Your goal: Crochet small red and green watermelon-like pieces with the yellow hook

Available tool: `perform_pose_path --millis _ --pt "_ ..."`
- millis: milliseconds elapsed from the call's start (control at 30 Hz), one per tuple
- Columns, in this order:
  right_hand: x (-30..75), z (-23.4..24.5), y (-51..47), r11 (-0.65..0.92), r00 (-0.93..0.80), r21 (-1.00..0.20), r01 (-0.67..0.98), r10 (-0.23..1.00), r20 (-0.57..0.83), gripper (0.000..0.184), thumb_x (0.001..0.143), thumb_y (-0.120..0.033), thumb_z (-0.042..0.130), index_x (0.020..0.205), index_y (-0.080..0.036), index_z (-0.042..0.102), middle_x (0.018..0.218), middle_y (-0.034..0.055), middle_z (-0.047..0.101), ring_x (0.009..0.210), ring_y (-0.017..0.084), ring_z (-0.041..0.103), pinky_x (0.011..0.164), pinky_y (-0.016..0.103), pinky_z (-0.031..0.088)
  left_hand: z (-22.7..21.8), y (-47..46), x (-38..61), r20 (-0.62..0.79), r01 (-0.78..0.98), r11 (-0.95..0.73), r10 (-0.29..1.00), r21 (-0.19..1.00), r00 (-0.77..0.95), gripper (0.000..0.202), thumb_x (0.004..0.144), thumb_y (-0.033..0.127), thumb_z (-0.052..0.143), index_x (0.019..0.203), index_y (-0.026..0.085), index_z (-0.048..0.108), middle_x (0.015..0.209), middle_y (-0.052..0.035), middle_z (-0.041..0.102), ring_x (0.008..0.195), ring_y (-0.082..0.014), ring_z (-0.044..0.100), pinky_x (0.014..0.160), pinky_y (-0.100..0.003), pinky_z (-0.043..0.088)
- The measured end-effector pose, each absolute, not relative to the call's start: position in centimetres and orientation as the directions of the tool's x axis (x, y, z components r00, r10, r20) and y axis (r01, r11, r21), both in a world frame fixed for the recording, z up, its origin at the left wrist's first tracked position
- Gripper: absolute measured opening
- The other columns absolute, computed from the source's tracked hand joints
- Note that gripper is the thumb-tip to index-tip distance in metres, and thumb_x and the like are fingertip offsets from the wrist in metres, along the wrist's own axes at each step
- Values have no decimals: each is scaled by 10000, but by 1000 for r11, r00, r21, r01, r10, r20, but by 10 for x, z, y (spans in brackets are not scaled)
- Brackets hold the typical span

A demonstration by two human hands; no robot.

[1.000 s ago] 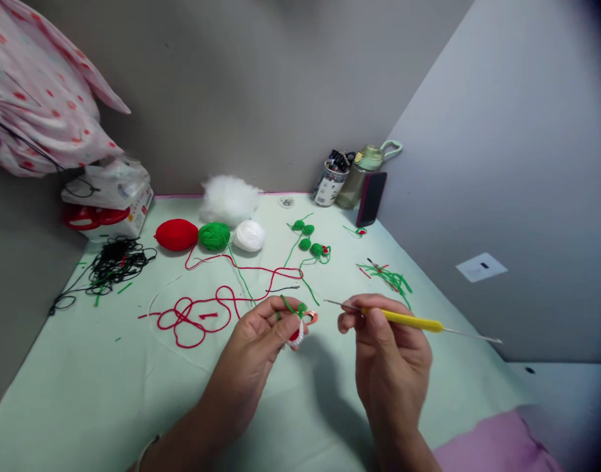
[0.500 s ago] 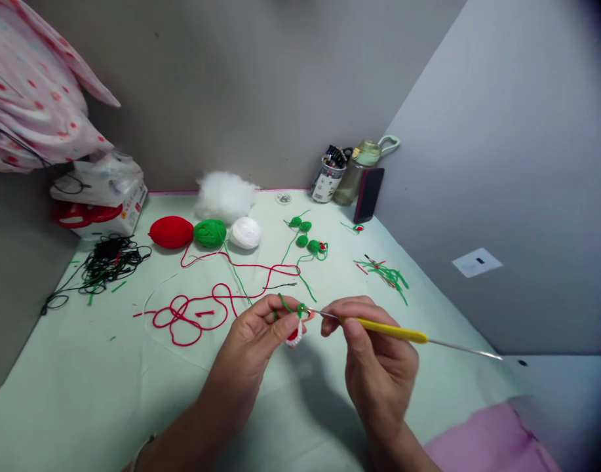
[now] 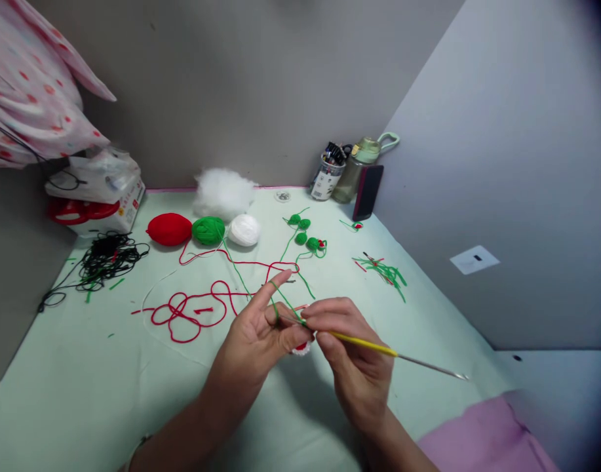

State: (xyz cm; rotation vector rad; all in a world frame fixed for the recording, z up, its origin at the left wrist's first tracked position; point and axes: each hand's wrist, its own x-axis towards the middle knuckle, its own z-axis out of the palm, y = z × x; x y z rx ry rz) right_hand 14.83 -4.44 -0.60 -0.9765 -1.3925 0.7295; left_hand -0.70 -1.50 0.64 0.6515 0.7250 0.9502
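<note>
My left hand pinches a small red and white crochet piece between thumb and fingers. Its index finger points up, and green yarn runs over it. My right hand grips a yellow-handled crochet hook, with the hook end meeting the piece where the two hands touch. The steel tail of the hook sticks out to the right. The green strand leads back to a green yarn ball lying between a red ball and a white ball.
Loose red yarn loops on the pale green table. Black cord lies left, small green crochet pieces and yarn scraps right. White stuffing, a pen cup, a bottle and a phone stand at the back.
My right hand has moved left with the hook until it meets the left hand at the piece. The left index finger has lifted with the green yarn over it.
</note>
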Motion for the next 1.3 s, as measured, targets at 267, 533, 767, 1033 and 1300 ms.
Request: perform_pose_path --millis 267,533,767,1033,1300 --pt "147 -9 -38 407 203 -913 -22 896 395 156 985 -219 708 1006 -295 843 920 58 782 831 204 693 723 350 580 5 -18 -6 -262 -490 371 924 789 277 936 758 210 914 1583 279 478 925 9 673 866 -162 633 834 -295 523" --pt "148 -7 -31 255 183 -922 -291 961 209 113 961 -331 754 938 -243 822 853 32 755 681 143 662 669 290 558 14 -21 -7 -216 -477 301 950 826 226 652 832 227 839 1448 277 633 876 23 617 870 -164 619 873 -302 524" --pt "151 1 -32 238 116 -893 -382 971 209 158 982 -350 730 904 -224 783 862 38 793 623 129 678 636 274 562 11 -20 -8 -207 -461 288 953 839 220 534 848 252 835 1362 294 696 838 30 626 816 -153 585 844 -284 504" --pt "155 -1 -42 467 117 -883 -43 880 460 204 1069 -202 563 1072 -243 763 958 48 768 775 164 716 722 329 598 10 -23 -8 -185 -407 242 967 881 174 536 870 273 827 1381 302 668 870 31 628 840 -154 608 845 -279 506" --pt "159 1 -47 659 -81 -680 322 734 674 280 1016 -47 523 1166 -194 708 1014 72 782 967 190 733 830 337 616 1 -27 -3 -77 -302 98 994 948 81 486 900 227 782 1368 294 671 866 31 650 884 -157 646 887 -285 527"
